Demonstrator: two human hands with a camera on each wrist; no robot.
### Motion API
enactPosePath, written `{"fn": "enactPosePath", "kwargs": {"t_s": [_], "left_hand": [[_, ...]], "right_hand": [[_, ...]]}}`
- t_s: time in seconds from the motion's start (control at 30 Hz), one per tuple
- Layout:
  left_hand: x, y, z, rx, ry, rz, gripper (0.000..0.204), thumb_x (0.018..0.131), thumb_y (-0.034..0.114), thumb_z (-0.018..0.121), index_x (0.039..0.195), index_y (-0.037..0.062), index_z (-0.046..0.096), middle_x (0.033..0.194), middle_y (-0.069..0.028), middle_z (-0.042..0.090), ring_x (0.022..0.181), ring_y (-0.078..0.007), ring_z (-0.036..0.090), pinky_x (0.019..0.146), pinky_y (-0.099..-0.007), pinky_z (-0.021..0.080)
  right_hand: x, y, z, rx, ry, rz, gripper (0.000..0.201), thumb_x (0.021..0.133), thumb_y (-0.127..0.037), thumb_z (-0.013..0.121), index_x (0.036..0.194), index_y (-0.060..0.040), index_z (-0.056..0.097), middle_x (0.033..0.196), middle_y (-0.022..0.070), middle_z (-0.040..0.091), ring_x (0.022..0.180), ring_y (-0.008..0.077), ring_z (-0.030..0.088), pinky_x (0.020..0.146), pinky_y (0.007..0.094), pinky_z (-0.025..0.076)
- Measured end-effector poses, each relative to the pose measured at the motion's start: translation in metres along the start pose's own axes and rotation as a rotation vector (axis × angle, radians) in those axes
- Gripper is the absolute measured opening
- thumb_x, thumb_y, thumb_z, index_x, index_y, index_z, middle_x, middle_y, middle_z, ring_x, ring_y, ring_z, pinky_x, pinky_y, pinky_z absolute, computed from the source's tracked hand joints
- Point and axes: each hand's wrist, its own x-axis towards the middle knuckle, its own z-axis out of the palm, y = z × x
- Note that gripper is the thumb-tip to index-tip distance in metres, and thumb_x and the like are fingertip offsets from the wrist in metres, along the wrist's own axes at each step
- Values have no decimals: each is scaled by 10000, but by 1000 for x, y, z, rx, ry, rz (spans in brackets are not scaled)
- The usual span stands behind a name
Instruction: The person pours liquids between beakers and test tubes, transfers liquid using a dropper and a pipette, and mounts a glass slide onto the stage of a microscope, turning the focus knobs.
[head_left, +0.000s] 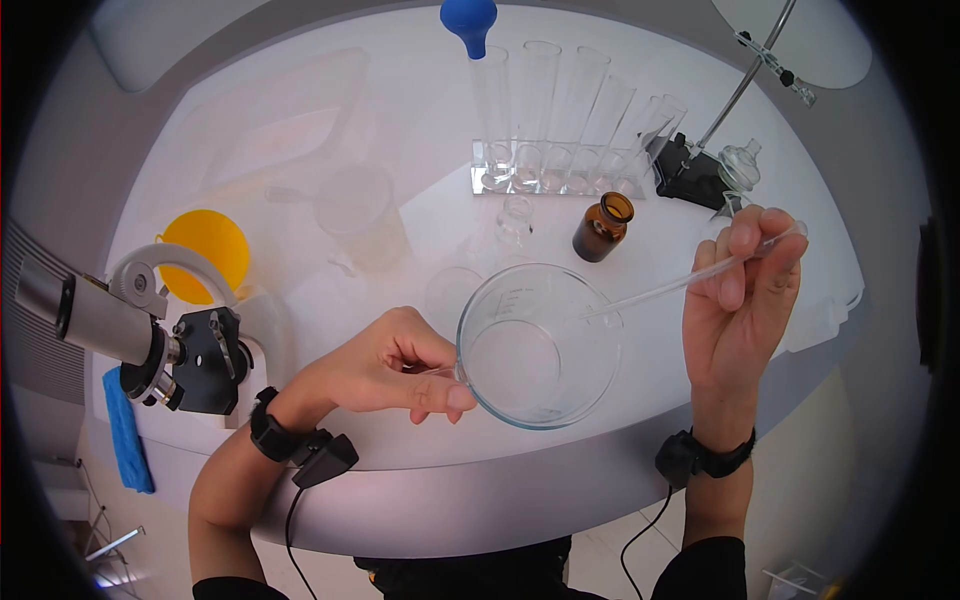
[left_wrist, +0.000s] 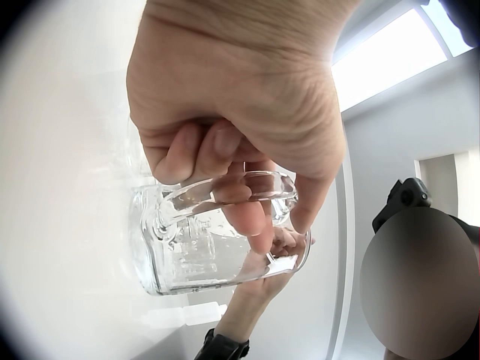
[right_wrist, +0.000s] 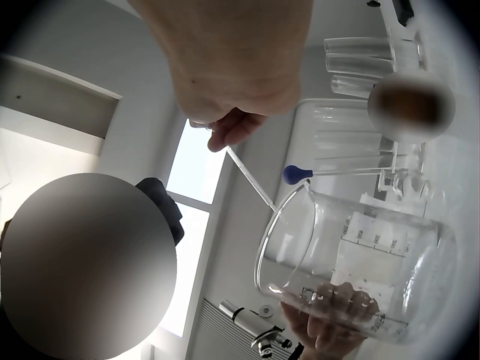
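Observation:
A clear glass beaker (head_left: pixel 540 415) with printed graduations stands near the table's front edge. My left hand (head_left: pixel 400 370) grips its handle (left_wrist: pixel 225 187) at the left side, the thumb near the rim. To the right, my right hand (head_left: pixel 742 300) pinches a thin clear rod or dropper (head_left: pixel 665 289) raised at a slant, its lower end at the beaker's right rim. In the right wrist view the rod (right_wrist: pixel 251 178) reaches down to the rim of the beaker (right_wrist: pixel 360 255). Whether the rod is hollow I cannot tell.
Behind the beaker are a brown bottle (head_left: pixel 600 232), a small glass bottle (head_left: pixel 515 220) and a rack (head_left: pixel 560 185) of clear tubes, one with a blue bulb (head_left: pixel 469 22). A microscope (head_left: pixel 135 330), yellow container (head_left: pixel 215 250) and blue cloth (head_left: pixel 127 430) are left; a stand (head_left: pixel 690 175) is back right.

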Motion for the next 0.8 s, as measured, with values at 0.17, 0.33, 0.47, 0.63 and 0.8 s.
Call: {"fn": "enactPosePath", "kwargs": {"t_s": [0.17,0.33,0.47,0.63,0.8], "left_hand": [[0,1,1,12,16,-23,225,872,197,722,776,-6,722,623,-45,651,470,-72,549,444,-206,384],[-1,-1,0,31,22,-14,235,866,195,725,742,-4,719,583,-34,630,457,-74,549,438,-209,378],[-1,-1,1,22,33,-22,244,863,195,728,727,-6,717,565,-32,618,456,-74,552,437,-207,379],[0,-1,0,14,41,-20,223,855,186,735,747,-8,725,578,-40,630,458,-75,552,432,-200,386],[0,-1,1,-10,41,-5,179,856,161,725,795,-8,732,629,-62,663,458,-78,551,434,-199,395]], "right_hand": [[14,-4,-15,41,99,-31,292,1023,-314,487,1078,-47,591,916,78,634,627,76,543,592,192,437],[28,7,-42,-452,310,-108,324,1009,-283,538,1129,12,602,965,90,655,709,87,558,693,234,467],[25,24,-41,-621,267,22,340,997,-285,565,1123,24,630,946,83,672,758,92,589,735,238,479],[20,37,-36,-638,196,147,327,987,-281,580,1103,18,644,931,75,678,739,93,588,716,240,480],[18,46,-46,-621,182,204,266,972,-243,609,1012,10,682,880,56,691,720,79,591,696,225,479]]}}
